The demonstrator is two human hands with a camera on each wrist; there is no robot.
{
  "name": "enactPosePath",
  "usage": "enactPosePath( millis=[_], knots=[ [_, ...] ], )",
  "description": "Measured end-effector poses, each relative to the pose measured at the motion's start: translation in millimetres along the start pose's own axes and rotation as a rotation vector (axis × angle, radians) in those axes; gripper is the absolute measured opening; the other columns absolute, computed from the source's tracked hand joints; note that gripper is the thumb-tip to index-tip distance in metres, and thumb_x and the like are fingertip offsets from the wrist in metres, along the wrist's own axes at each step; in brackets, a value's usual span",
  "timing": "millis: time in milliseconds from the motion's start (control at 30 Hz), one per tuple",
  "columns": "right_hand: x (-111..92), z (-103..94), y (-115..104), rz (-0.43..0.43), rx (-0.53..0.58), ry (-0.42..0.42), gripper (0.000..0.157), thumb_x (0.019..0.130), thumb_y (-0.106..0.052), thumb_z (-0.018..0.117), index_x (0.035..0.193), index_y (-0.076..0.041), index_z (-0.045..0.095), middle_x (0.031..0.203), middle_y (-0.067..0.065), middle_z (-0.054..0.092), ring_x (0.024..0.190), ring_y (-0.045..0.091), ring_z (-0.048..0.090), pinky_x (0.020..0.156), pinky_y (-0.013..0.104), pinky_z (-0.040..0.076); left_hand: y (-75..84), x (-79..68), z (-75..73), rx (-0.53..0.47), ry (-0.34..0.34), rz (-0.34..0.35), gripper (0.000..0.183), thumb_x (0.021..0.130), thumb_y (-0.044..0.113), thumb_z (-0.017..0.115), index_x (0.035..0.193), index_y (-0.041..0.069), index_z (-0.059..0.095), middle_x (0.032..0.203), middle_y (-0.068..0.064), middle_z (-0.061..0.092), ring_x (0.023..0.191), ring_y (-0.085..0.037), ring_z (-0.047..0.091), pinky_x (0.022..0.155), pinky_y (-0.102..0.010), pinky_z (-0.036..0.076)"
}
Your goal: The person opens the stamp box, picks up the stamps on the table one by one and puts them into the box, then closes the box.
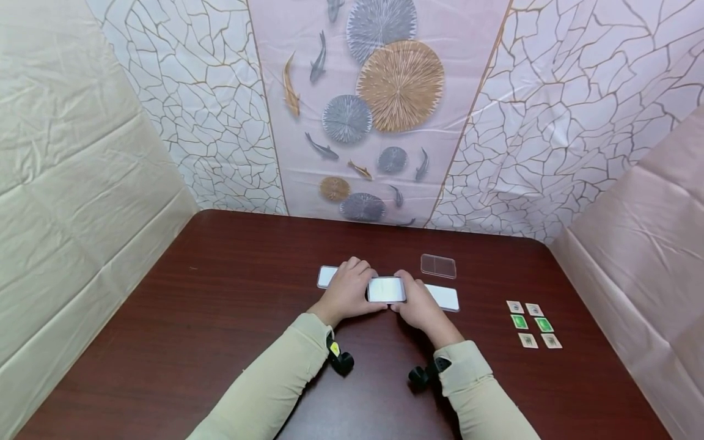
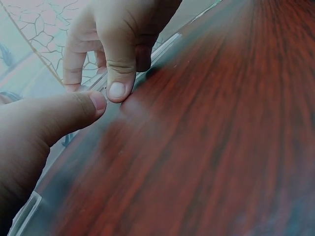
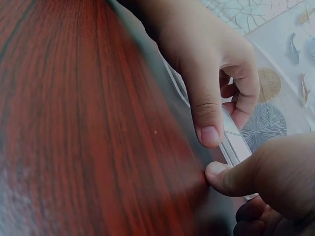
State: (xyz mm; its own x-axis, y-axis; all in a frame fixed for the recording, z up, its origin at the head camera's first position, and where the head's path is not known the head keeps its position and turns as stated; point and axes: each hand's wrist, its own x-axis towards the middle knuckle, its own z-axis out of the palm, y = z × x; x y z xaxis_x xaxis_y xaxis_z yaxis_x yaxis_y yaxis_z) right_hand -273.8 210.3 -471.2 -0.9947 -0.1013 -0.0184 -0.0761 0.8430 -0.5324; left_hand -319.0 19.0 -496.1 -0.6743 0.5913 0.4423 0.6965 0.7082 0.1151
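Note:
Between my hands, in the head view, lies a flat white rectangular case (image 1: 387, 289) with a clear plastic rim. My left hand (image 1: 351, 292) grips its left end, thumb on the near side and fingers on the far side. At the opposite end, my right hand (image 1: 420, 305) pinches it in the same way. In the right wrist view the case's clear edge (image 3: 236, 142) shows behind both thumbs. A similar white case (image 1: 327, 277) is partly covered by the left hand, and another white case (image 1: 444, 298) sticks out beyond the right hand.
A clear, shallow plastic case (image 1: 438, 266) lies behind the right hand. Farther right are several small square cards in two columns, among them a green card (image 1: 519, 321) and a pale card (image 1: 552, 341). Patterned cloth (image 1: 220, 110) hangs behind the dark wooden table (image 1: 165, 318).

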Motion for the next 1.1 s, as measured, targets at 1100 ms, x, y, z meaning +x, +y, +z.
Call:
enactPosePath(
  millis=[1100],
  knots=[
    [-0.4,-5.1,0.9,-0.005,0.032,-0.038,0.068,0.085,-0.007,0.080,0.142,0.002,0.044,0.123,0.025,0.060,0.110,0.035,0.059,0.094,0.050,0.048,-5.7,0.7,10.0,-0.049,-0.064,-0.033,0.064,0.077,0.067,0.075,0.116,0.016,0.069,0.110,0.003,0.061,0.104,-0.017,0.049,0.091,-0.037,0.044]
  ],
)
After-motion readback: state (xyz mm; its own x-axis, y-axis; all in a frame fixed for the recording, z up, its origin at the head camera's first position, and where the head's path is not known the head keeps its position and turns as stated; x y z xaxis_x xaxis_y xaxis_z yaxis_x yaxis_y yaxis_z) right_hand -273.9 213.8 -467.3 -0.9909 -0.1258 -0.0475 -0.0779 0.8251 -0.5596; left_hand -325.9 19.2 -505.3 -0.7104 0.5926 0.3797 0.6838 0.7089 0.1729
